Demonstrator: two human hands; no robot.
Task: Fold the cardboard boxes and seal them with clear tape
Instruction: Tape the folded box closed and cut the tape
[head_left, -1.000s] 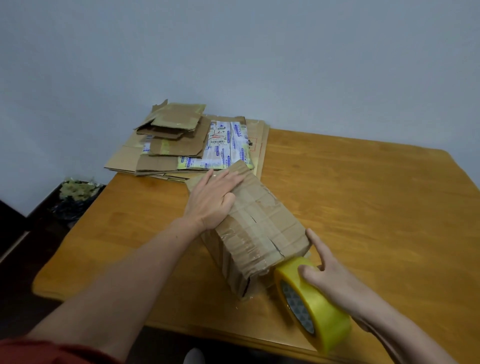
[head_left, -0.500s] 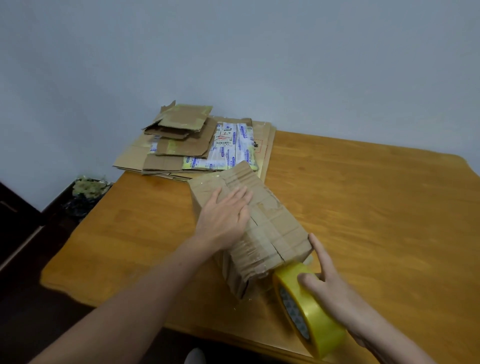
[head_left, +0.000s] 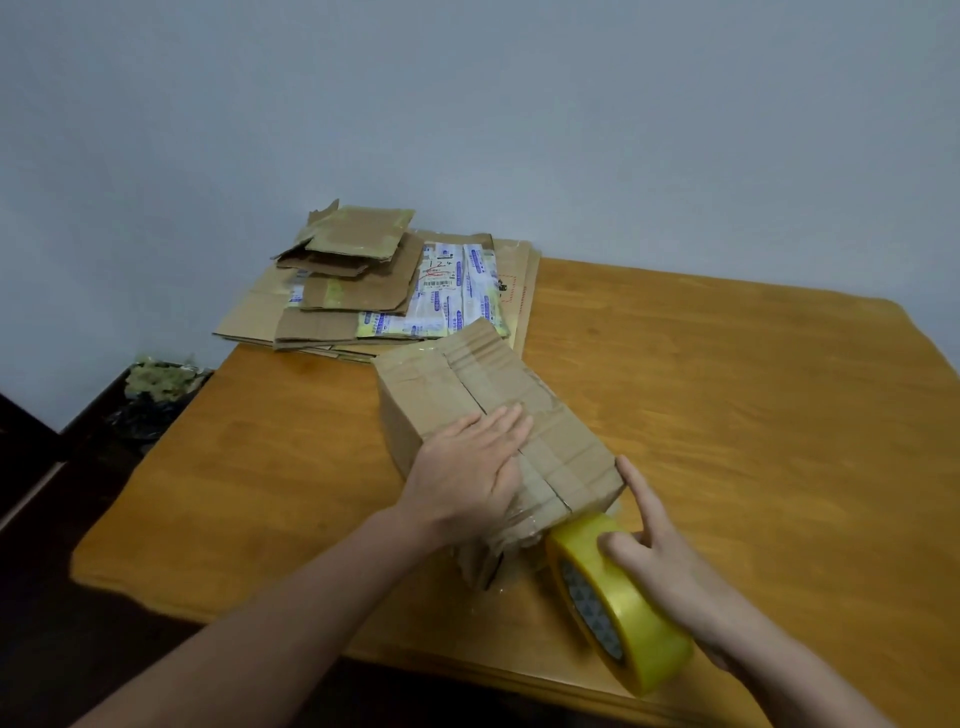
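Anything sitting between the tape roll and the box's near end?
Nothing visible. The right hand holds the tape roll at the near end of the box. The left hand lies flat on the box's top, over the seam, not in between.

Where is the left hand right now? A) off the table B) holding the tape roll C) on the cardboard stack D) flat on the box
D: the left hand lies flat on top of the box; the right hand grips the tape roll.
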